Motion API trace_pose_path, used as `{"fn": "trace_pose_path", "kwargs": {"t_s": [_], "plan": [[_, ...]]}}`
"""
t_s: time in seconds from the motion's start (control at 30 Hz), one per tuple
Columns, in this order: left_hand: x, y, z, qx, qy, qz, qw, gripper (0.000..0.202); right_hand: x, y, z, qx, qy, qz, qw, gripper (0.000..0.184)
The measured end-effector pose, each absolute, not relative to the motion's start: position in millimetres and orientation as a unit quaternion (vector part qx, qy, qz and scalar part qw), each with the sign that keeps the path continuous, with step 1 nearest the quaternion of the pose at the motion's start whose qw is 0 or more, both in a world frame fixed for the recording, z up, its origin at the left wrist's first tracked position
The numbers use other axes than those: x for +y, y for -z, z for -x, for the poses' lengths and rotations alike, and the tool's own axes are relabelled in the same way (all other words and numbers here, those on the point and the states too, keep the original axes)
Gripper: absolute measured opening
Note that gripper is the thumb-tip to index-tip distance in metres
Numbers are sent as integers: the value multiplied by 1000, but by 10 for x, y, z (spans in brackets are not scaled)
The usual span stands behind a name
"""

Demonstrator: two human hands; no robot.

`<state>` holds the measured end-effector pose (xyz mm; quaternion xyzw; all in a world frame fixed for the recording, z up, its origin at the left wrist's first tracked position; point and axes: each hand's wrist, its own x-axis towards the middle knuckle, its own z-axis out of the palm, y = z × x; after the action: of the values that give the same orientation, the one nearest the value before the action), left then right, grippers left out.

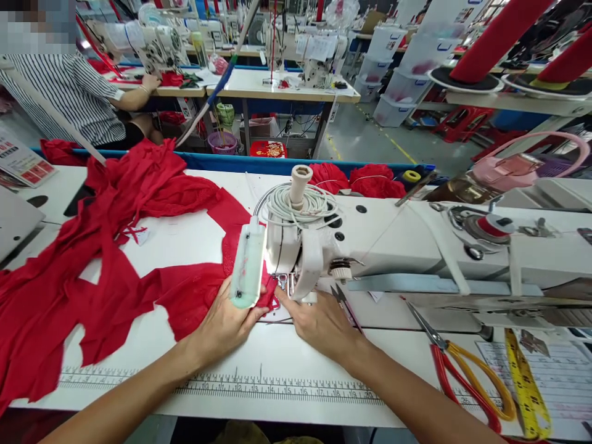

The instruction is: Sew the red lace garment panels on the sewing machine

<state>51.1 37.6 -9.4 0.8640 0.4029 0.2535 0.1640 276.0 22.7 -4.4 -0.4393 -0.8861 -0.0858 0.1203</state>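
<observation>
Red fabric point(189, 290) runs in a long strip to the needle area of a white sewing machine point(393, 228). My left hand point(226, 320) is closed on its near edge, just left of the presser foot point(282, 280). A pale green plate point(247, 265) on the machine head covers part of those fingers. My right hand point(319, 320) lies on the other side of the foot. Its index finger stretches out, the tip touching the fabric's edge; the remaining fingers are partly hidden behind the machine head. Dark snips point(345, 302) lie beside my right hand.
Scissors point(462, 364) with red and orange handles and a yellow tape measure point(525, 382) lie at right. A printed ruler point(277, 388) runs along the table's front. Red bundles point(356, 179) sit behind the machine. Across the way, a person in a striped shirt point(87, 92) sits at another machine.
</observation>
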Motion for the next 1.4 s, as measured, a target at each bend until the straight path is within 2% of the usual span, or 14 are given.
{"fn": "trace_pose_path", "kwargs": {"t_s": [0.07, 0.2, 0.47, 0.6, 0.87, 1.03, 1.13, 1.23, 1.4], "plan": [[403, 101, -482, 375, -239, -885, 136, 17, 204, 72, -2739, -885, 93, 441, 119, 58], [429, 80, -452, 338, -239, -905, 95, 23, 164, 112, -2701, -879, 101, 446, 132, 53], [288, 88, -584, 364, -224, -903, 37, 24, 144, 128, -2725, -877, 71, 448, 160, 46], [322, 107, -541, 367, -223, -901, 66, 22, 124, 132, -2769, -876, 56, 436, 197, 44], [446, 132, -481, 426, -312, -834, 161, 21, 112, 98, -2744, -872, 51, 448, 191, 35], [406, 156, -499, 404, -306, -855, 110, 22, 115, 84, -2742, -873, 49, 447, 190, 30], [369, 152, -507, 379, -272, -882, 65, 31, 115, 96, -2745, -872, 50, 447, 196, 35], [351, 94, -532, 364, -258, -894, 32, 42, 114, 110, -2742, -872, 45, 447, 197, 30], [302, -9, -640, 337, -215, -914, -61, 29, 120, 95, -2752, -872, 31, 449, 191, 23]]}}
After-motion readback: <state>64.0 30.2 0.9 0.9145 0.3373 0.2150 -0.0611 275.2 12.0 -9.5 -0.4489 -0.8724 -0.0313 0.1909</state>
